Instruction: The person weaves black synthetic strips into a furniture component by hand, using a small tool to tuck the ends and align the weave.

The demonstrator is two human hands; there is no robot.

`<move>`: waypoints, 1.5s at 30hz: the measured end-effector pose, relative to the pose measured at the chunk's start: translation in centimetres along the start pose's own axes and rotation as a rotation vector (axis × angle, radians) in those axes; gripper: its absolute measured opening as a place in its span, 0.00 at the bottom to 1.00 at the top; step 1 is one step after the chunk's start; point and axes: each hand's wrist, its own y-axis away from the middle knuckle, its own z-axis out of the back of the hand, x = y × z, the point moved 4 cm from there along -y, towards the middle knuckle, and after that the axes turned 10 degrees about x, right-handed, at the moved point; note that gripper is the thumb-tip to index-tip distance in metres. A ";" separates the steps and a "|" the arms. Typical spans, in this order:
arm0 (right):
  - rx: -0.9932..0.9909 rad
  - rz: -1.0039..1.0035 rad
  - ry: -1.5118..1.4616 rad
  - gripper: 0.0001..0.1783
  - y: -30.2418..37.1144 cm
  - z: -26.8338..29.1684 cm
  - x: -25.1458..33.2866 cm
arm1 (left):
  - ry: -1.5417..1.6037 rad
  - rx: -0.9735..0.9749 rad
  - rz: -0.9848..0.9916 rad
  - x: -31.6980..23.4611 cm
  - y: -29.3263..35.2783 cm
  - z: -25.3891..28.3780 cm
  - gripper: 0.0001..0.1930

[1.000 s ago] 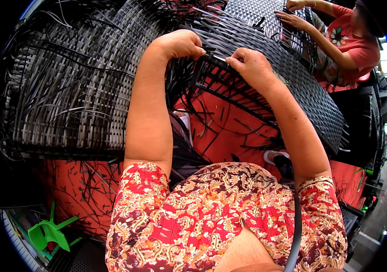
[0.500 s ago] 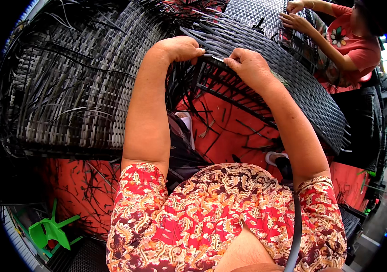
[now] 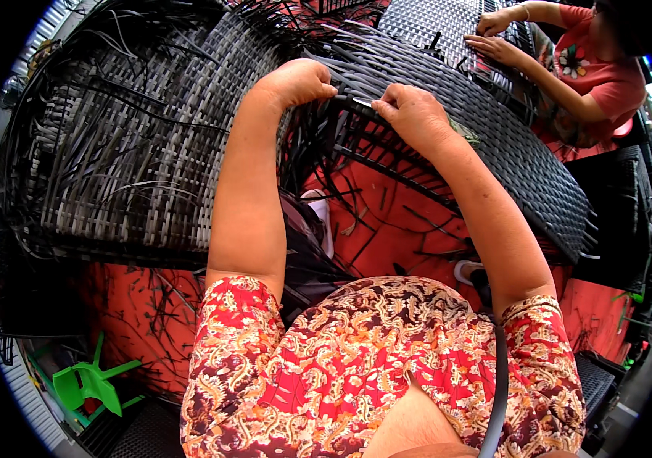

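Note:
My left hand [image 3: 301, 82] is closed at the near left corner of a dark grey woven wicker panel [image 3: 494, 145], its fingertips pressed together on a thin weaving strip. My right hand [image 3: 415, 113] pinches at the same edge, a short way to the right. A pale, narrow piece [image 3: 361, 103] shows at its fingertips, perhaps a strip's light underside; I cannot tell for sure. Loose strip ends [image 3: 352, 34] fan out from the panel's far left end. Under the edge, a black frame [image 3: 394, 164] of bars is partly visible.
A large woven piece [image 3: 135, 153] with many loose strips stands on the left. At the far right, another person's hands [image 3: 497, 47] work on a lighter woven panel [image 3: 429, 19]. Strip scraps lie over the red floor [image 3: 371, 206]. A green plastic object [image 3: 89, 385] sits lower left.
Both my hands stay at the panel's edge; the right has shifted slightly left and down. The other person's hands have moved a little. The whole view has shifted slightly.

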 end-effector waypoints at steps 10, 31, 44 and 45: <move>0.034 -0.055 -0.038 0.19 0.2 -0.1 -0.1 | 0.026 -0.041 0.017 -0.7 0.1 -0.5 0.14; 0.073 -0.024 0.119 0.18 1.1 1.6 0.2 | 0.329 0.030 -0.025 -0.2 1.8 0.4 0.11; 0.100 -0.063 0.089 0.17 2.2 2.3 -1.1 | 0.353 0.051 -0.082 -1.0 1.3 -0.3 0.11; 0.098 -0.064 0.098 0.17 2.2 2.3 -1.1 | 0.343 0.060 -0.079 -1.1 1.2 -0.4 0.11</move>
